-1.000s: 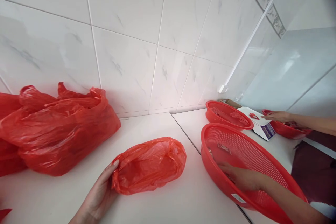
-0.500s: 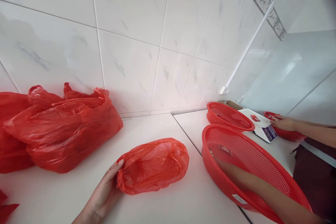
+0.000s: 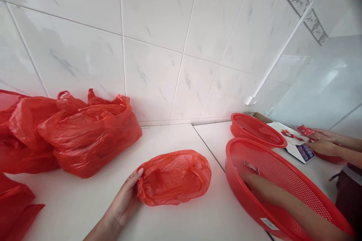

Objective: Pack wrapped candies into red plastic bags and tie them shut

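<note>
My left hand (image 3: 124, 201) grips the near edge of a small crumpled red plastic bag (image 3: 178, 177), thumb on top and fingers tucked behind it. The bag lies on the white counter (image 3: 169, 135). My right hand (image 3: 256, 188) reaches into a large red mesh basket (image 3: 285, 171) at the right. It rests palm down on the mesh with the fingers stretched out and nothing in them. The basket sits tilted at the counter's right side.
Full red plastic bags (image 3: 90, 131) are piled against the tiled wall at the left; another red bag (image 3: 14, 203) lies at the bottom left. A second red basket (image 3: 257, 130) stands behind the first. Another person's hands (image 3: 322, 143) work over a white box (image 3: 296, 145) at far right.
The view has swung left, so everything sits further right in the picture. My hands keep their hold and place. The other person's hands have drawn together by the white box.
</note>
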Demonstrator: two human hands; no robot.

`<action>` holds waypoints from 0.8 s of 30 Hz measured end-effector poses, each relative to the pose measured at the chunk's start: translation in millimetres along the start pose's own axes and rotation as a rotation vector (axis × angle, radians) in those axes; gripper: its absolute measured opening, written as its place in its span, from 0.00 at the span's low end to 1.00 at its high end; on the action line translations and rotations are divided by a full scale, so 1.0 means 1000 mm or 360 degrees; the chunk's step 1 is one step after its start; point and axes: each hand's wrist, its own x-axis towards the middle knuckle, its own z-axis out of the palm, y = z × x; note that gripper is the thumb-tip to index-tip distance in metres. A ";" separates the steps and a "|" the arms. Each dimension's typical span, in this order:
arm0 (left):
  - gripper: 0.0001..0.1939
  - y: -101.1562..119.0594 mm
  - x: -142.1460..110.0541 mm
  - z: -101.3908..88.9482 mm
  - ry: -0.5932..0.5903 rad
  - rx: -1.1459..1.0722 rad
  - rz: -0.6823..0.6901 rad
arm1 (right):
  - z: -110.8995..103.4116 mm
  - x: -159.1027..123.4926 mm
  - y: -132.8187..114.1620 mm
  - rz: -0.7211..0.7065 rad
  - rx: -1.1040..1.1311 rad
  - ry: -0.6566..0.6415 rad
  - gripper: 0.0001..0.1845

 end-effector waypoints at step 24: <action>0.15 0.003 0.004 0.002 0.0050 -0.0035 0.0002 | -0.026 0.050 -0.088 -0.0457 -0.0110 0.0300 0.14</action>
